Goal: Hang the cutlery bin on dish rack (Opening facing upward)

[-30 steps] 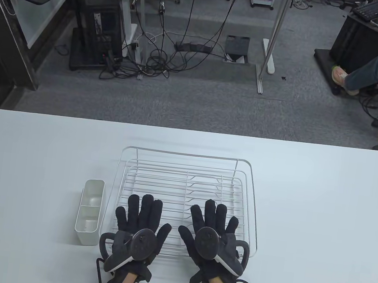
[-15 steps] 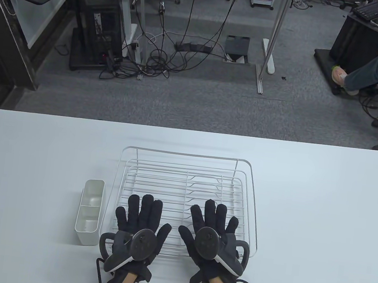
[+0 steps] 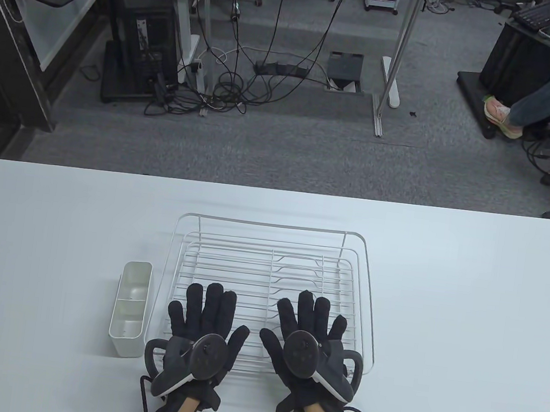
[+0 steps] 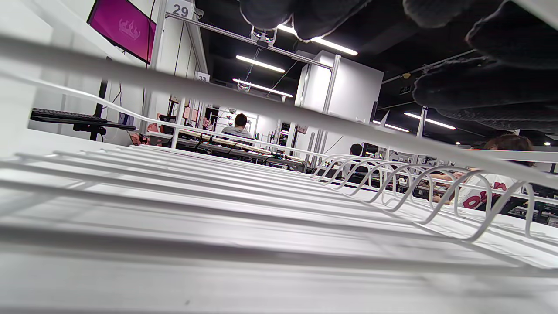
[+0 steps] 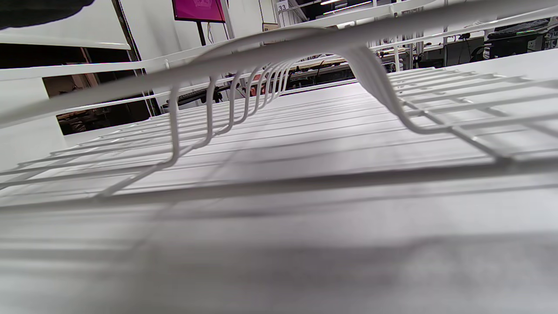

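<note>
A white cutlery bin with two compartments stands on the table, opening up, just left of the white wire dish rack. My left hand lies flat and spread over the rack's near left part, empty. My right hand lies flat and spread over the rack's near right part, empty. The left wrist view shows the rack's wires close up with my fingers above them. The right wrist view shows the rack's rim and wire loops. The bin is apart from both hands.
The white table stretches wide on both sides of the rack. Beyond its far edge is grey carpet with cables, desks and a seated person's leg at the right.
Both hands, the bin and the rack have not moved. Only the seated person's leg in the background has shifted a little.
</note>
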